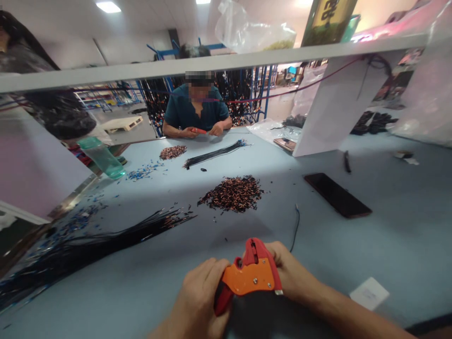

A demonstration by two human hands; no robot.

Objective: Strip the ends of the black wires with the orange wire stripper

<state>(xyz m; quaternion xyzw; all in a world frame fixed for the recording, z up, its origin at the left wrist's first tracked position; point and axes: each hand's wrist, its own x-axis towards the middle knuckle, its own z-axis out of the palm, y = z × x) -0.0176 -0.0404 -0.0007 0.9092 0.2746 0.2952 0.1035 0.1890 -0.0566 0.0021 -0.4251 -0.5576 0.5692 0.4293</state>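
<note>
My left hand [203,294] is wrapped round the handles of a red and orange wire stripper [256,275] near the table's front edge. At the tool's head, my right hand [291,273] is closed with its fingertips hidden behind the red jaw; what they grip, if anything, does not show. Beyond the tool lies a pile of small black and copper-coloured pieces [235,193]. A long bundle of black wires [116,242] stretches across the left side. One short dark wire [295,226] lies just past my right hand.
A black phone [338,195] and a white paper piece [369,293] lie at the right. A green bottle [102,157] leans at the left. Across the table [268,165], a person [196,113] holds a red tool beside another wire bundle [215,154]. A white shelf [141,68] spans above.
</note>
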